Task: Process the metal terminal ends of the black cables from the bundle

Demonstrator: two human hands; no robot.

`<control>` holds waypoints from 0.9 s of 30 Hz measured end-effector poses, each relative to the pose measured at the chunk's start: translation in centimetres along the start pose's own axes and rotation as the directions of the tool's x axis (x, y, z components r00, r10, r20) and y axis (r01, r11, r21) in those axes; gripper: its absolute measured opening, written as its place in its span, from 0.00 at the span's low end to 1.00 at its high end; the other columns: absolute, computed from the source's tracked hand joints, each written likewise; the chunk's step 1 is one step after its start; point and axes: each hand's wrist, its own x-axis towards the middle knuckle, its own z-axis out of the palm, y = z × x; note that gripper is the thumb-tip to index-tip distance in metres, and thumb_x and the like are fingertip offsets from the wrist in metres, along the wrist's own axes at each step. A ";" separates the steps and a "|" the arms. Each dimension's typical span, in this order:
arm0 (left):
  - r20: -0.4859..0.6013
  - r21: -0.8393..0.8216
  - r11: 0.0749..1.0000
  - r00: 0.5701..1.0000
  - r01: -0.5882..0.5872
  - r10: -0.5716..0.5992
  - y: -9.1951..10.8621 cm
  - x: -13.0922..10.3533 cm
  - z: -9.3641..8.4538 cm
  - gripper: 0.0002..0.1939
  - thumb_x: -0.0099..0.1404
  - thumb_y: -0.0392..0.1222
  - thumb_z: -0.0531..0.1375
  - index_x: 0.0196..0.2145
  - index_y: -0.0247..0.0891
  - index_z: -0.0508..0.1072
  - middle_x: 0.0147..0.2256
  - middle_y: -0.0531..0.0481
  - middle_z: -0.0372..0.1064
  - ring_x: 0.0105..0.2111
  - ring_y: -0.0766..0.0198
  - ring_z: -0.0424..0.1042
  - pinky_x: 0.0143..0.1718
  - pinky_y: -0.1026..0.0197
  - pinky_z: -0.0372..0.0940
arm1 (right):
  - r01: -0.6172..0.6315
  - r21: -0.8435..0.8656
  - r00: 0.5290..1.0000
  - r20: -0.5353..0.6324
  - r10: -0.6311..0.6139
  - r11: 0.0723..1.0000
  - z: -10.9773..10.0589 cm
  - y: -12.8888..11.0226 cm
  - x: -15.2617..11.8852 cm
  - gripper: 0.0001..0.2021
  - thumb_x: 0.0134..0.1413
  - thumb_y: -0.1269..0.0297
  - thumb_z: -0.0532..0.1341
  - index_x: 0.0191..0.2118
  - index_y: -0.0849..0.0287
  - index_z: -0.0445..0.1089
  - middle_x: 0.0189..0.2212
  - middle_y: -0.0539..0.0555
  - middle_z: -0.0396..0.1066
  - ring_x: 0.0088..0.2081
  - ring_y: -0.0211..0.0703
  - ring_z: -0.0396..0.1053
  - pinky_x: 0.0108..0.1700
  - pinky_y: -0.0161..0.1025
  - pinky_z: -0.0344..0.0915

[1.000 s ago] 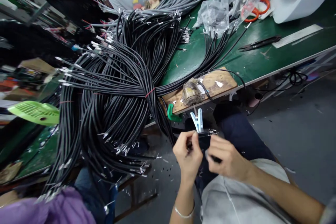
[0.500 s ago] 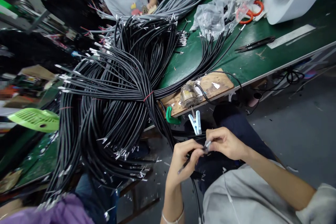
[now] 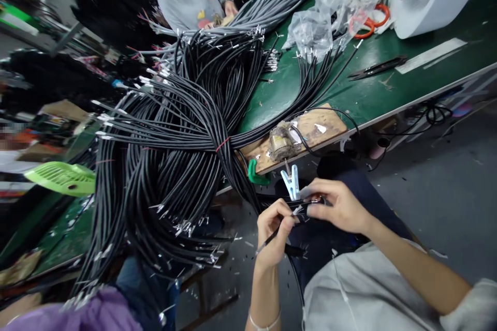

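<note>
My left hand pinches a black cable near its end, where frayed pale strands stick out past the fingertips. Just to the right is my right hand, its thumb and fingers apart, with nothing clearly seen between them. Above both hands, a light blue clothespin is fixed to the shaft of a small motor. The motor sits on a wooden board at the table's edge, beside a green clamp.
A large heap of black cables covers the green table on the left. Behind lie grey cables, clear plastic bags, orange-handled scissors and black snips. A person in grey sits across; purple clothing shows at lower left.
My right hand has come off the cable end, moving slightly up and opening its fingers. My left hand keeps its pinch, and the pale strands now show uncovered.
</note>
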 end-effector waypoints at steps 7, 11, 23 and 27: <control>-0.004 0.041 0.998 0.999 0.042 -0.042 0.0 -0.1 0.2 0.16 0.63 0.49 0.60 0.24 0.36 0.69 0.23 0.52 0.60 0.24 0.67 0.59 0.25 0.64 0.53 | 0.031 0.064 0.993 -0.113 -0.024 0.997 1.5 0.6 -0.8 0.08 0.53 0.61 0.65 0.30 0.60 0.75 0.25 0.53 0.71 0.30 0.40 0.66 0.34 0.39 0.64; -0.097 -0.125 0.992 0.995 -0.020 0.008 0.2 0.3 0.3 0.18 0.61 0.52 0.61 0.23 0.36 0.65 0.23 0.53 0.57 0.21 0.69 0.55 0.20 0.66 0.50 | -0.205 0.371 0.963 -0.088 0.254 0.906 0.7 1.4 -0.1 0.15 0.52 0.52 0.64 0.32 0.62 0.76 0.25 0.53 0.72 0.28 0.37 0.66 0.32 0.36 0.62; -0.181 -0.257 0.954 0.977 -0.156 0.112 0.1 1.9 1.1 0.15 0.60 0.46 0.64 0.24 0.38 0.62 0.25 0.54 0.55 0.23 0.70 0.56 0.23 0.66 0.52 | -0.211 0.397 0.952 -0.122 0.280 0.893 1.1 0.6 0.5 0.13 0.42 0.56 0.71 0.30 0.60 0.75 0.27 0.50 0.71 0.30 0.38 0.66 0.34 0.36 0.62; -0.202 -0.181 0.973 0.973 -0.146 0.108 -0.6 2.3 1.3 0.18 0.58 0.49 0.64 0.23 0.37 0.61 0.25 0.54 0.54 0.23 0.69 0.55 0.24 0.65 0.53 | -0.239 0.405 0.965 0.000 0.261 0.883 1.7 0.4 1.9 0.19 0.50 0.47 0.64 0.28 0.62 0.73 0.24 0.50 0.68 0.27 0.36 0.61 0.32 0.36 0.59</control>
